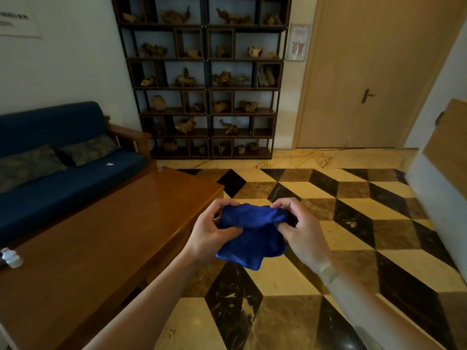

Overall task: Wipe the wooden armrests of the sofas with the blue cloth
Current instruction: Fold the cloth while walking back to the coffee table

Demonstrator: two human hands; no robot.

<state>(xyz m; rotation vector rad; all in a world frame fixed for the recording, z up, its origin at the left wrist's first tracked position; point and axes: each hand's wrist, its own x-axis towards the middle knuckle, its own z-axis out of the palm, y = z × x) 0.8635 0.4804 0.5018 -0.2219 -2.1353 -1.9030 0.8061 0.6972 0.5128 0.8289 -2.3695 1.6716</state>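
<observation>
Fingers (pixel 228 204) of left hand (pixel 211 229) and right hand (pixel 299 229) pinch the blue cloth (pixel 252 236) in mid-air, apparently folding it; the sofa's wooden armrest (pixel 129 133) stands well apart beyond the worktop (pixel 101 236).

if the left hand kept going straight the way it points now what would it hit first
The left hand points rightward into the blue cloth it already grips; just beyond is the right hand. Depth is uncertain.
</observation>
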